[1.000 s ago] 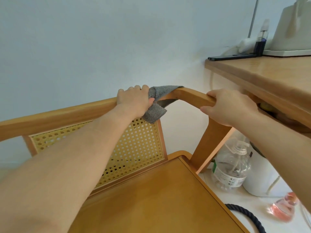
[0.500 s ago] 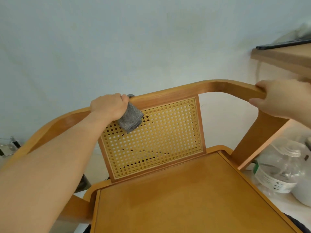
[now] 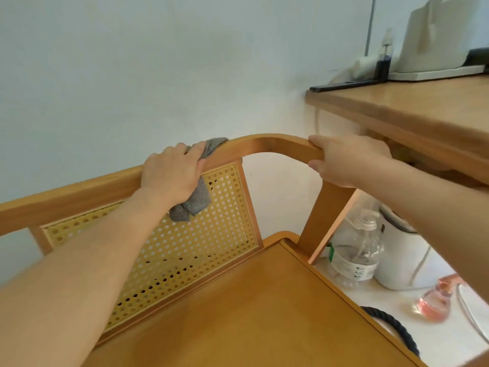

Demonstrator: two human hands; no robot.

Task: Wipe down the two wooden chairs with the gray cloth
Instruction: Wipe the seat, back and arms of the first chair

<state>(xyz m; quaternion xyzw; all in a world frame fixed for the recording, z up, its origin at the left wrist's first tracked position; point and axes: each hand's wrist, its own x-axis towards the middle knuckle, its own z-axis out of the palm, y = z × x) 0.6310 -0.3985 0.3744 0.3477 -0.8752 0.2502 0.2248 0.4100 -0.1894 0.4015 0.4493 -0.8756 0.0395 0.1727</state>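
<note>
A wooden chair with a cane back panel stands in front of me against a pale wall. My left hand presses the gray cloth over the top rail, near the panel's right end. Part of the cloth hangs down in front of the cane, and a corner shows above the rail. My right hand grips the curved right armrest where it meets its upright post. Only one chair is in view.
A wooden table juts in at the upper right, carrying a white appliance and a dark flat device. On the floor to the right stand a clear plastic bottle, a white container, a pink bottle and a dark rope.
My left hand has slid the cloth rightward along the top rail, back toward the right end of the cane panel. My view has swung right. My right hand keeps its grip on the armrest.
</note>
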